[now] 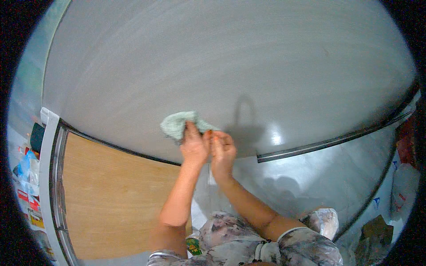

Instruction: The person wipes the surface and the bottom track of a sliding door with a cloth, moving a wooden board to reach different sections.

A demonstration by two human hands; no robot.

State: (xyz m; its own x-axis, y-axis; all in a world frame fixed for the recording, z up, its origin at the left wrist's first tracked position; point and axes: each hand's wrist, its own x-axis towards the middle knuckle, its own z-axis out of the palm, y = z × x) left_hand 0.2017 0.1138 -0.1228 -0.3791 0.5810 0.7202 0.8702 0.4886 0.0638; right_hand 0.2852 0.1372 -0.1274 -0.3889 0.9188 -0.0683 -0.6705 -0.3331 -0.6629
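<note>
A pale green cloth [179, 124] is bunched against the large grey panel [213, 66] in front of me. My left hand [195, 148] grips it from below, its fingers pressed into the folds. Close beside it, my right hand [223, 151] has curled fingers pinched at the cloth's narrow right end. Both hands are slightly blurred, and their fingertips partly hide the cloth. A soft shadow falls on the panel just right of my hands.
Dark trim [293, 149] edges the panel's lower right. At lower left, a wood-grain board [123, 196] sits beside a metal-framed edge [55, 179]. Packets and bags [30, 173] crowd the far left. A black hose or cable [369, 196] curves over the grey tiled floor [293, 176].
</note>
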